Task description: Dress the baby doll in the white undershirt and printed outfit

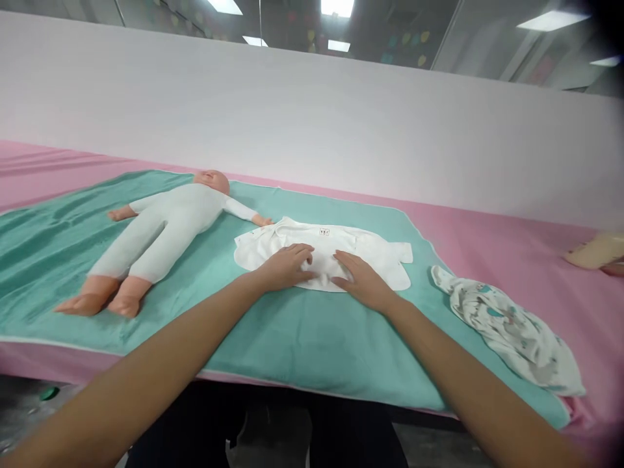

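A small white baby shirt (358, 242) lies spread on the teal cloth, with a little printed label near its upper edge. My left hand (288, 266) rests on the shirt's lower left part, its fingers slightly bent and the thumb apart. From the other side, my right hand (364, 281) touches the lower right part with fingers stretched out and thumb spread. Between the two hands the fabric is a little rumpled. To the left, a baby doll (178, 211) in a white long-sleeved bodysuit lies on its back, one hand close to the shirt.
The teal cloth (312, 344) covers much of a pink-covered table (487, 244). A bunched white cloth with a printed pattern (511, 328) lies at the right. A pale, skin-toned object (597, 252) is partly visible at the far right. A white wall (312, 123) stands behind.
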`<action>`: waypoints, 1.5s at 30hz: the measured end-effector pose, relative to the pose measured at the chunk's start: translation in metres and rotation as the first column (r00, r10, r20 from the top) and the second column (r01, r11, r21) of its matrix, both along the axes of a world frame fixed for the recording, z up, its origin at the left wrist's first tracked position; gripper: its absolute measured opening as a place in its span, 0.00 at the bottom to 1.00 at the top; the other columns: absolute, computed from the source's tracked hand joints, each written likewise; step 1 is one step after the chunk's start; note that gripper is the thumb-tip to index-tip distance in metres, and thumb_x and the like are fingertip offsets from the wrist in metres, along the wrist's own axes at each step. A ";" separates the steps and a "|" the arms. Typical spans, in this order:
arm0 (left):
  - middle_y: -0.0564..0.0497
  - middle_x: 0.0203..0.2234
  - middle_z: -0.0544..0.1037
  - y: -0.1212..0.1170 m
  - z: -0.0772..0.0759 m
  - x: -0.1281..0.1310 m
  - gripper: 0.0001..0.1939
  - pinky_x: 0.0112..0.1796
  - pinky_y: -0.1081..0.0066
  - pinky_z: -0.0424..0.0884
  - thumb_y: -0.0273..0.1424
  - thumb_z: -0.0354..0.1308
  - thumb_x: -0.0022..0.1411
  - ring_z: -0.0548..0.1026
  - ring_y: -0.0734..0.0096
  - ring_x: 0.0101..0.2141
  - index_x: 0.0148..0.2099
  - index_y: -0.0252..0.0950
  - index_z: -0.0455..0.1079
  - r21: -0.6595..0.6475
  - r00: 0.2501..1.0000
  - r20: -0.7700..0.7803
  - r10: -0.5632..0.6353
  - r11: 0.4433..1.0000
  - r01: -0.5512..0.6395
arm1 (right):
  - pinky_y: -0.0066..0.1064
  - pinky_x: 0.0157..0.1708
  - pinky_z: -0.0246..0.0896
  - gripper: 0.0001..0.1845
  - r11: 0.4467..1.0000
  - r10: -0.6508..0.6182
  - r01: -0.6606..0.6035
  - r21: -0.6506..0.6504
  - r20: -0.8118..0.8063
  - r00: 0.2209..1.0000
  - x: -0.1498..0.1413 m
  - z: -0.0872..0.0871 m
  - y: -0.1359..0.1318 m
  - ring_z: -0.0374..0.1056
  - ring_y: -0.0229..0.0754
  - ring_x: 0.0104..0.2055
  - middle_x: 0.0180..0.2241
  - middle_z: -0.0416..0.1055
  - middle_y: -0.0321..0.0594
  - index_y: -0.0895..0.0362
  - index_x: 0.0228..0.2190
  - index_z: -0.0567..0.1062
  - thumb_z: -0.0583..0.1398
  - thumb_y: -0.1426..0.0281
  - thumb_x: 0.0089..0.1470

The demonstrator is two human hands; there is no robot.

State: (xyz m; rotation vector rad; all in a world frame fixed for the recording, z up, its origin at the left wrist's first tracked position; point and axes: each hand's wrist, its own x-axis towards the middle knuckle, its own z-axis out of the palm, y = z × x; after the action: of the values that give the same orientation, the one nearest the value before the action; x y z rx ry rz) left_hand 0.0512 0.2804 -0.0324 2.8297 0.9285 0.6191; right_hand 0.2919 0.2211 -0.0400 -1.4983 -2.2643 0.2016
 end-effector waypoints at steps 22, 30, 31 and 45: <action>0.50 0.26 0.73 -0.073 0.023 -0.055 0.14 0.28 0.69 0.58 0.34 0.43 0.61 0.71 0.66 0.30 0.28 0.38 0.65 0.085 0.959 -0.167 0.227 0.973 -0.215 | 0.33 0.30 0.54 0.18 0.951 -0.304 0.280 0.128 0.241 0.922 0.038 0.014 -0.090 0.64 0.43 0.31 0.28 0.70 0.39 0.54 0.30 0.68 0.43 0.60 0.60; 0.49 0.33 0.74 -0.061 0.015 -0.044 0.19 0.34 0.69 0.63 0.37 0.37 0.66 0.71 0.66 0.36 0.35 0.37 0.67 0.167 0.974 0.046 0.223 0.959 -0.228 | 0.35 0.45 0.56 0.18 0.965 -0.158 0.125 0.229 0.133 0.978 0.016 0.018 -0.075 0.63 0.44 0.45 0.41 0.70 0.43 0.55 0.37 0.71 0.45 0.62 0.60; 0.49 0.36 0.74 -0.056 0.016 -0.041 0.17 0.38 0.68 0.64 0.35 0.38 0.66 0.70 0.66 0.39 0.38 0.37 0.68 0.181 0.968 0.097 0.230 0.953 -0.244 | 0.35 0.48 0.55 0.18 0.972 -0.153 0.133 0.193 0.091 0.984 0.009 0.019 -0.065 0.62 0.44 0.48 0.44 0.69 0.42 0.55 0.40 0.71 0.46 0.62 0.59; 0.47 0.46 0.73 0.021 0.012 -0.095 0.23 0.41 0.64 0.66 0.45 0.56 0.52 0.70 0.56 0.44 0.48 0.40 0.69 -0.397 0.739 0.019 0.674 0.683 -0.613 | 0.46 0.53 0.48 0.30 0.889 -0.437 0.450 -0.081 0.139 0.889 -0.024 0.001 0.056 0.55 0.56 0.57 0.53 0.60 0.59 0.66 0.49 0.62 0.43 0.54 0.58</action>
State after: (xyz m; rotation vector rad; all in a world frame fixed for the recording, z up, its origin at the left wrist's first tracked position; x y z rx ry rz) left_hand -0.0440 0.3014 -0.0204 2.0321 1.8148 0.6327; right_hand 0.2683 0.2767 -0.0388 -2.0905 -1.9472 0.1060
